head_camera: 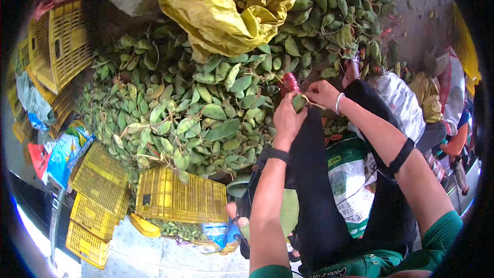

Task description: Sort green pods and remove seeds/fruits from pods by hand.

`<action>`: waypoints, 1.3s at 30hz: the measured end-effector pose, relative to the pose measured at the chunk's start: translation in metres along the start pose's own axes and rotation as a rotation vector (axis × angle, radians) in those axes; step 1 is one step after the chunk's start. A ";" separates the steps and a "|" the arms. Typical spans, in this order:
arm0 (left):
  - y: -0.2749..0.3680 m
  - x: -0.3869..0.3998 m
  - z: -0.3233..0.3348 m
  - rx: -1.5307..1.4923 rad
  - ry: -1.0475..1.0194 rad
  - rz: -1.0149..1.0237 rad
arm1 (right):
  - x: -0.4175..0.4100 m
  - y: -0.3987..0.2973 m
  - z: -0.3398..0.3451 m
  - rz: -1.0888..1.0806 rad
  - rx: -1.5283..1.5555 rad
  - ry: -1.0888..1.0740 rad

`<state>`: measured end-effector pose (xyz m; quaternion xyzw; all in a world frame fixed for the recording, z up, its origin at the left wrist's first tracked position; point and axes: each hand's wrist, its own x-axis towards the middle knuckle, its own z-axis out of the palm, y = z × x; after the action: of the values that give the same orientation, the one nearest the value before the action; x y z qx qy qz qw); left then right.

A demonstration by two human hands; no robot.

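Above the lap, my left hand is closed around a green leaf-shaped pod or leaf with a brownish stem sticking out to the right. My right hand, a pale bangle at its wrist, has its fingertips by the stem end; whether they pinch the stem is not clear. Just beyond both hands is a shiny red shoe. A large heap of green leafy pods spreads left of the hands. A yellow woven sack, open at the top, holds small roundish pieces and stands on the far side of the heap.
Yellow plastic crates lie near the heap's lower edge, with others at lower left and upper left. A green-and-white sack lies between the legs. White and tan sacks stand at right. Other people are partly visible at far right.
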<state>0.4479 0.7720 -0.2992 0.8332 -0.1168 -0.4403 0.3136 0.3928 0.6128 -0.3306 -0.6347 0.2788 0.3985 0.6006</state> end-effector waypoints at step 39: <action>0.030 0.185 -0.268 -1.537 0.346 -0.286 | 0.090 -0.019 -0.111 -0.199 -0.018 0.547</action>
<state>0.7747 0.7739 -0.2911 0.4474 0.3772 -0.2980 0.7541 0.4753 0.5170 -0.4000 -0.7480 0.3633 0.1539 0.5337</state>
